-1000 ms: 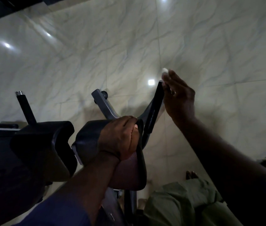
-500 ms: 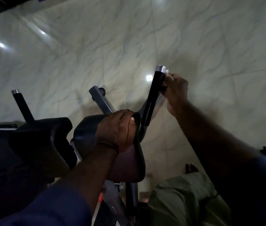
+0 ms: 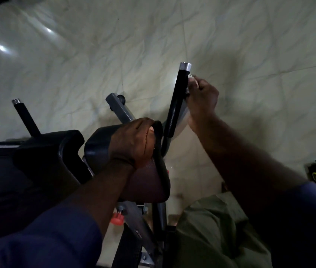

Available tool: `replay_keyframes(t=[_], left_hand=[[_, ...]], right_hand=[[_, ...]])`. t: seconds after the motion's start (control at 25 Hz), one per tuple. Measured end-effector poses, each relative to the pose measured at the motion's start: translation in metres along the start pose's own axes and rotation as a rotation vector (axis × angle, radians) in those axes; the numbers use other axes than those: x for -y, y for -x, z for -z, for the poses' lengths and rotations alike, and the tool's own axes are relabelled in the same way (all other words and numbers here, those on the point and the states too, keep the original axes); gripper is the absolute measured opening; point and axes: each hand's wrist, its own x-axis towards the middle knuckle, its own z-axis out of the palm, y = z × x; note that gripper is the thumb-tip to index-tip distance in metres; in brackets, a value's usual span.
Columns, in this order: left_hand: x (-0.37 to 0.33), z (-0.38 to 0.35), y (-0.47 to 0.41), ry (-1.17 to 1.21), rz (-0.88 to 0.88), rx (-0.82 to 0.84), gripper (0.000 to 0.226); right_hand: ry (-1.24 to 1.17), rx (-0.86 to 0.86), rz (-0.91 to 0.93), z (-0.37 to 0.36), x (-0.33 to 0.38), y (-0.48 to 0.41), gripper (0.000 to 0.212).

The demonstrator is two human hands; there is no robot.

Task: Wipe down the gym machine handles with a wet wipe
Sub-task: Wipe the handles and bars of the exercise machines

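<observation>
Your right hand point(image 3: 201, 97) pinches the white wipe point(image 3: 191, 76) vs. the upper part of the black handle point(image 3: 176, 101), just below its silver cap. Fingers are curled, and the wipe is mostly hidden behind them. Your left hand point(image 3: 134, 140) grips the top edge of the black pad point(image 3: 99, 140), fingers curled over it. The handle rises tilted, just right of the pad. The other handle point(image 3: 25, 117) sticks up far left w/ a silver tip, well apart from both hands. A grey post point(image 3: 119, 109) stands btw. the two. Marble floor point(image 3: 95, 64) lies below, and a red knob point(image 3: 116, 219) sits under the pad.
</observation>
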Motion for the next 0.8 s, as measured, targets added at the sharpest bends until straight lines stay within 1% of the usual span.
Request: replay_keyframes(t=[0.04,0.08,0.2,0.24,0.28,0.32,0.36,0.44,0.48,0.56,0.64,0.68,0.8], left_hand=[[0.000,0.001,0.001,0.002,-0.008,-0.002,0.039],[0.000,0.001,0.001,0.001,-0.021,-0.006,0.040],[0.000,-0.001,0.000,-0.011,-0.024,-0.013,0.041],[0.000,-0.001,0.001,-0.013,-0.019,-0.015,0.041],[0.000,-0.001,0.001,-0.012,-0.014,-0.012,0.042],[0.000,-0.001,0.001,-0.008,-0.005,-0.002,0.042],[0.000,-0.001,0.000,0.000,0.009,0.014,0.042],[0.002,-0.001,0.000,0.006,0.020,0.030,0.043],[0.002,-0.002,0.000,-0.002,0.016,0.025,0.042],[0.002,-0.001,0.000,-0.022,0.009,0.013,0.042],[0.002,-0.001,0.000,-0.020,0.010,0.015,0.042],[0.003,-0.002,0.001,-0.015,0.008,0.016,0.042],[0.005,-0.005,0.001,-0.018,-0.020,-0.013,0.045]], right_hand=[[0.117,-0.035,0.066,0.000,-0.003,0.020,0.023],[0.176,-0.031,0.116,0.006,-0.013,0.051,0.027],[0.220,0.197,0.071,0.034,-0.047,0.119,0.033],[0.277,0.239,0.112,0.042,-0.051,0.122,0.032],[0.369,0.247,0.203,0.046,-0.051,0.115,0.030],[0.459,0.208,0.301,0.047,-0.045,0.100,0.026],[0.489,0.135,0.387,0.045,-0.035,0.081,0.024],[0.486,0.034,0.563,0.036,-0.010,0.042,0.021],[0.475,0.004,0.663,0.031,0.000,0.025,0.017],[0.503,0.032,0.798,0.024,0.008,0.007,0.010],[0.600,0.176,0.852,0.024,-0.013,0.018,0.024],[0.681,0.283,0.874,0.028,-0.030,0.033,0.029],[0.841,0.571,0.951,0.048,-0.070,0.071,0.024]])
